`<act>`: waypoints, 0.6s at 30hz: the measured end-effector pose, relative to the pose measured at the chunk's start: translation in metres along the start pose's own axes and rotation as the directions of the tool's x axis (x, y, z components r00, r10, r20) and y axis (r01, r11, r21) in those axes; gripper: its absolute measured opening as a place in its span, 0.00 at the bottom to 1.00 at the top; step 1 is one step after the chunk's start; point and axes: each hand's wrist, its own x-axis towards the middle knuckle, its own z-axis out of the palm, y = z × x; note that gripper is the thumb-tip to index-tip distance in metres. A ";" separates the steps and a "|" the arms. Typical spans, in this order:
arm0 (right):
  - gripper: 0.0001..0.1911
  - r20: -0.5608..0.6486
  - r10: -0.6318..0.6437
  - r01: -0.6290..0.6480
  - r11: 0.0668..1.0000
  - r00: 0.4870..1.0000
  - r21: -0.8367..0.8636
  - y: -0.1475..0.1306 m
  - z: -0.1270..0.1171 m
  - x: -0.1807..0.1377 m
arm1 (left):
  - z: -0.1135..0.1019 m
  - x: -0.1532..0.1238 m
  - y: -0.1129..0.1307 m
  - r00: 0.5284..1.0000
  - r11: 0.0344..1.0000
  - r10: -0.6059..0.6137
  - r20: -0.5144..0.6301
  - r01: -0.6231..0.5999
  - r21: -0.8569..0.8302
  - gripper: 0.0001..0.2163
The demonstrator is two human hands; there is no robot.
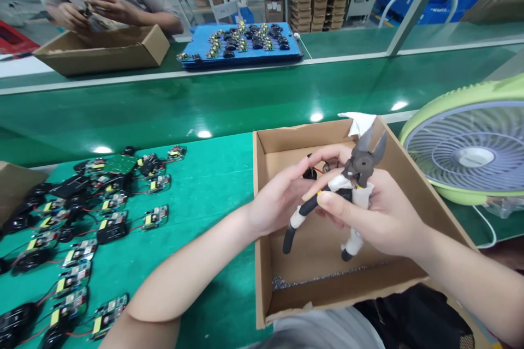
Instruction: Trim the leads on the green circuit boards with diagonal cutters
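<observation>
While the right hand (pixel 382 212) holds a pair of cutters (pixel 363 164) above the open carton (pixel 262 278), the left hand (pixel 280 196) curls over the carton's interior, just beside the tool. Cutters: blades parted, tips toward the carton's far side; handles spread, black with white wrapping, ends toward its near side. Right hand closed around the tool, thumb across one handle. At the left fingertips, a black part (pixel 310 173) with a red wire, mostly hidden; whether gripped or only touched, cannot tell. Inside the carton, along its near wall, a line of small grey bits (pixel 280 283). White scrap (pixel 362 121) at the carton's far right corner.

Left of the carton, on the green counter (pixel 213 174): many circuit boards (pixel 155 217), several wired in red to black housings (pixel 112 232). Right of the carton: a green-rimmed fan (pixel 470 158). Beyond the carton, across a low green partition (pixel 262 92): a blue tray (pixel 196 32) bearing more boards, and, farther left, a co-worker's hands (pixel 110 6) above a second box (pixel 102 60).
</observation>
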 end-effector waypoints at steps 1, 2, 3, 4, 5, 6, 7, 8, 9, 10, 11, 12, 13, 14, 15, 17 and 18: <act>0.09 0.006 0.010 -0.010 1.000 1.000 0.004 0.000 -0.001 0.000 | -0.001 0.000 0.001 1.000 1.000 0.005 0.006 -0.005 0.009 0.32; 0.10 0.006 0.017 -0.017 1.000 1.000 0.010 -0.001 -0.001 0.000 | -0.001 0.000 0.001 1.000 1.000 0.007 0.006 -0.007 0.012 0.32; 0.11 0.000 0.027 -0.027 0.999 1.000 0.020 -0.001 -0.001 0.000 | -0.002 0.001 0.001 1.000 1.000 0.006 0.001 -0.006 0.010 0.32; 0.11 -0.009 0.037 -0.037 0.999 0.999 0.031 -0.001 -0.001 0.000 | -0.002 0.001 0.001 1.000 1.000 0.002 -0.006 -0.002 0.003 0.32; 0.11 -0.017 0.047 -0.047 0.998 0.999 0.041 0.000 0.000 0.000 | -0.001 0.001 0.001 1.000 1.000 -0.003 -0.015 0.003 -0.008 0.32; 0.10 -0.024 0.054 -0.053 0.998 0.998 0.043 0.000 0.001 0.000 | -0.001 0.000 0.001 1.000 1.000 -0.007 -0.025 0.007 -0.020 0.32; 0.09 -0.030 0.053 -0.052 0.998 0.998 0.033 0.000 0.002 0.000 | 0.001 0.001 0.001 0.999 0.999 -0.007 -0.040 0.006 -0.033 0.31; 0.08 -0.038 0.043 -0.042 0.999 0.998 0.013 0.000 0.004 0.000 | 0.002 0.001 0.000 0.998 0.999 -0.004 -0.056 0.002 -0.047 0.30; 0.07 -0.049 0.023 -0.024 1.000 0.999 -0.012 0.001 0.006 0.000 | 0.004 0.001 -0.001 0.997 0.998 0.008 -0.073 -0.012 -0.056 0.29; 0.06 -0.061 0.000 -0.002 0.999 0.998 -0.036 0.001 0.008 0.001 | 0.006 0.002 -0.002 0.996 0.998 0.027 -0.089 -0.032 -0.054 0.28; 0.05 -0.076 -0.023 0.019 0.998 0.997 -0.056 0.002 0.011 0.001 | 0.007 0.002 -0.004 0.993 0.997 0.054 -0.109 -0.059 -0.041 0.27; 0.04 -0.091 -0.044 0.037 0.997 0.995 -0.069 0.002 0.013 0.001 | 0.009 0.002 -0.005 0.988 0.996 0.086 -0.129 -0.089 -0.017 0.26; 0.03 -0.106 -0.056 0.048 0.996 0.993 -0.076 0.002 0.016 0.001 | 0.010 0.003 -0.006 0.982 0.993 0.114 -0.148 -0.114 0.013 0.25; 0.02 -0.119 -0.059 0.050 0.996 0.991 -0.077 0.003 0.018 0.001 | 0.010 0.003 -0.007 0.977 0.990 0.138 -0.165 -0.133 0.042 0.23; 0.02 -0.130 -0.060 0.050 0.996 0.990 -0.076 0.003 0.019 0.001 | 0.011 0.003 -0.007 0.972 0.987 0.155 -0.174 -0.146 0.064 0.23; 0.02 -0.128 -0.079 0.070 0.995 0.989 -0.069 0.004 0.019 0.000 | 0.010 0.002 -0.006 0.970 0.985 0.168 -0.176 -0.156 0.080 0.22; 0.03 -0.115 -0.086 0.080 0.995 0.990 -0.059 0.004 0.017 0.000 | 0.010 0.001 -0.005 0.971 0.987 0.157 -0.180 -0.146 0.072 0.22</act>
